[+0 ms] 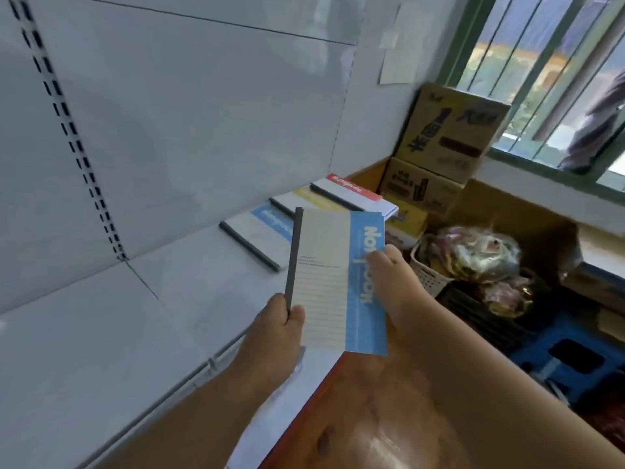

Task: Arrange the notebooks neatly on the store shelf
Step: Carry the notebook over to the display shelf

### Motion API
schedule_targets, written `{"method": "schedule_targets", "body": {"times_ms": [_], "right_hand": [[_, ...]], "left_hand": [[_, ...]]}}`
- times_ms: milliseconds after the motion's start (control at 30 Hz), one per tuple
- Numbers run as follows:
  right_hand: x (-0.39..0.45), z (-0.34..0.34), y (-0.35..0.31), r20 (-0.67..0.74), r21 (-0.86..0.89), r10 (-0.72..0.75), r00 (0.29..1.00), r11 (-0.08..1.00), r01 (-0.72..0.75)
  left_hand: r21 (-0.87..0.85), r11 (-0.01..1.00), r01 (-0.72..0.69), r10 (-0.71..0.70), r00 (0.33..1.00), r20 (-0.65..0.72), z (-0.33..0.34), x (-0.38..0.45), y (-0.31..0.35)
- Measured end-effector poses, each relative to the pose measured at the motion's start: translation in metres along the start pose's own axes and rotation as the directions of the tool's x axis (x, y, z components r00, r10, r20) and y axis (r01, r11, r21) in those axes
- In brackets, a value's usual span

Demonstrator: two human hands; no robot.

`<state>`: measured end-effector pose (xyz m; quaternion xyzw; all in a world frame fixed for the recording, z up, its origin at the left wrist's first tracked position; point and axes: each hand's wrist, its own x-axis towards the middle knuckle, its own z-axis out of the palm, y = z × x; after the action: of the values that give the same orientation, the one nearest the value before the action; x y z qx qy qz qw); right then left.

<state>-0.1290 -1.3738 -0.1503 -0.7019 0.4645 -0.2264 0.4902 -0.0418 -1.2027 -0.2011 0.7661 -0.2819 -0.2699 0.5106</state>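
Blue notebook [338, 282] held above white shelf [101, 333], left hand [277, 326] pinching its dark spine, right hand [395, 275] gripping the blue edge. Three notebooks (blue [260, 235], yellow [304, 201], red [351, 194]) lie overlapping on shelf behind; cardboard boxes [446, 137] beside.

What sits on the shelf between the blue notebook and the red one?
A yellow-banded notebook, lying flat between the blue notebook and the red notebook, seen in the head view.
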Motion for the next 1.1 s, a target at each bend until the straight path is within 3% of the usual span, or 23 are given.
{"method": "schedule_targets", "body": {"times_ms": [167,267,433,567,833,1100], "right_hand": [[0.104,0.058,-0.03,0.2,-0.164,-0.001,0.98,0.986,0.034],[0.157,0.091,-0.044,0.286,-0.281,-0.05,0.957,0.95,0.134],[0.221,0.116,-0.054,0.406,-0.476,-0.124,0.905,0.817,0.326],[0.257,0.143,-0.051,0.534,-0.552,-0.149,0.832,0.685,0.476],[0.287,0.168,-0.047,0.735,-0.513,-0.22,0.641,0.437,0.739],[0.296,0.157,-0.045,0.781,-0.505,-0.233,0.58,0.311,0.805]], "left_hand": [[0.044,0.995,0.094,-0.085,0.98,-0.182,-0.016,0.082,-0.008],[0.143,0.973,0.18,-0.15,0.969,-0.198,-0.03,0.129,-0.014],[0.17,0.946,0.276,-0.25,0.955,-0.162,-0.026,0.166,-0.016],[0.23,0.903,0.363,-0.3,0.915,-0.268,-0.016,0.183,-0.015],[0.27,0.759,0.592,-0.395,0.749,-0.532,0.009,0.184,-0.005],[0.202,0.713,0.672,-0.45,0.659,-0.602,0.021,0.19,0.0]]}}
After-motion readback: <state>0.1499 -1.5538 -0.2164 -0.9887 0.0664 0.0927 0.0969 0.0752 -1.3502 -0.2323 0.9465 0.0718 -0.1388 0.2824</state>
